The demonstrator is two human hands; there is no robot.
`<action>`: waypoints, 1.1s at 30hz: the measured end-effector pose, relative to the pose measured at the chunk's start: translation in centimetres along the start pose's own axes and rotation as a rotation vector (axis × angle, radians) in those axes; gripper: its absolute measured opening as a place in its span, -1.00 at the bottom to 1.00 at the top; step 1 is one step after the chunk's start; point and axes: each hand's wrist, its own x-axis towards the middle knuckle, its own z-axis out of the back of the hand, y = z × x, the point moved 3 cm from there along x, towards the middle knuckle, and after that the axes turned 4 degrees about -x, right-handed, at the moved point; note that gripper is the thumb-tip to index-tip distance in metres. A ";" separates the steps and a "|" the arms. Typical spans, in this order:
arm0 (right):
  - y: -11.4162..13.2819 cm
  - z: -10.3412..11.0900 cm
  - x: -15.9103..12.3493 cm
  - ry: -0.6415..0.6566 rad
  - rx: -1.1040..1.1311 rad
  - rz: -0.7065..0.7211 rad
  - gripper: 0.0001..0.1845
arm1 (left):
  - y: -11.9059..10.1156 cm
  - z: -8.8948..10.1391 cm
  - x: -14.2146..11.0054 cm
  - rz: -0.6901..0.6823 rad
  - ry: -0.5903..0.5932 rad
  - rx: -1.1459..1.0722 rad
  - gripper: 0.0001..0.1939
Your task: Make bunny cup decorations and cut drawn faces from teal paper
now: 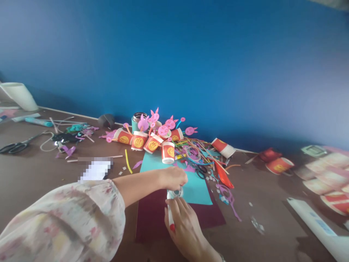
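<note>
My right hand (187,222) is wrapped round a tape dispenser (170,211), a white piece with a red end and a clear ring-shaped roll at its top. Just above it is my left hand (174,178), fingers curled closed over the top of the roll; what they pinch is hidden. Both hands are over a turquoise sheet (196,189), which lies on a dark maroon sheet (152,218). Beyond them several red-and-white paper cups (168,153) with pink paper animal heads (163,130) stand or lie together.
A heap of coloured sticks (196,149) and scraps lies behind the sheets, with black-handled scissors (201,171) in it. Left are a blurred phone (96,170) and larger scissors (16,146). More cups (279,165) and a white box (313,220) lie right. A blue wall (174,65) stands behind.
</note>
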 end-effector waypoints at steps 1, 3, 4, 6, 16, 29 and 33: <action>0.0 -0.1 0.0 0.003 -0.011 -0.004 -0.80 | 0.0 0.0 0.0 -0.002 0.001 0.002 -0.93; 0.0 -0.3 0.1 0.010 -0.028 -0.009 -0.80 | -0.1 0.1 0.0 -0.001 0.002 0.004 -0.93; 0.0 -0.3 0.1 0.010 -0.036 -0.010 -0.80 | -0.1 0.1 -0.1 0.000 0.002 0.005 -0.93; 0.0 -0.4 0.2 0.008 -0.048 -0.013 -0.80 | -0.1 0.2 -0.1 0.006 0.002 0.005 -0.94; 0.5 -0.8 0.3 -0.039 -0.085 -0.041 -0.81 | -0.2 0.3 -0.1 0.017 0.000 0.011 -0.95; 0.7 -0.9 -0.1 -0.067 -0.101 -0.052 -0.82 | -0.2 0.2 -0.1 0.006 -0.002 0.013 -0.95; 0.6 -0.7 -0.4 -0.019 -0.074 -0.060 -0.82 | -0.1 0.1 -0.2 0.012 -0.004 0.010 -0.94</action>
